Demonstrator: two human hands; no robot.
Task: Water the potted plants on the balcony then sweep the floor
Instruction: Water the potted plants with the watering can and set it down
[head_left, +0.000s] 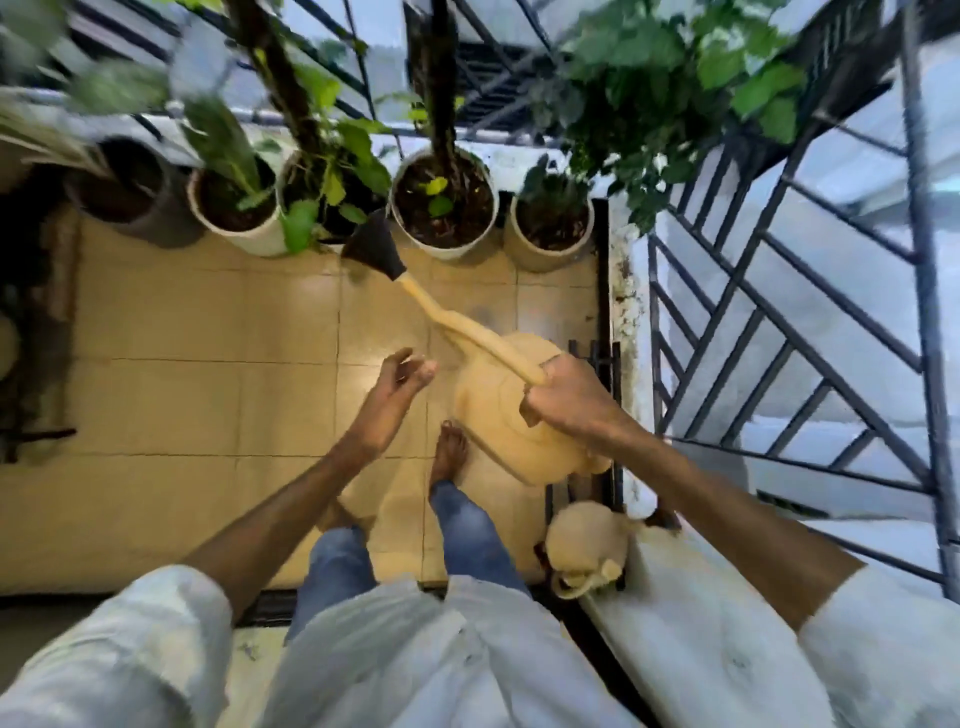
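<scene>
My right hand (569, 402) grips the handle of a beige watering can (498, 415), held above the tiled floor (208, 405). The can's long spout ends in a black rose head (375, 247) that sits just in front of a row of pots. A white pot with dark soil and a thick stem (444, 205) is right of the rose head. A leafy white pot (234, 208) stands to its left, and a smaller pot (553, 226) to the right. My left hand (392, 395) hovers beside the can, fingers loosely apart, holding nothing.
A dark grey pot (130, 192) stands at the far left of the row. A metal railing (810, 312) and a white ledge (628, 322) close off the right side. A small beige vessel (584, 551) rests by the ledge. My bare foot (449, 457) is on the tiles.
</scene>
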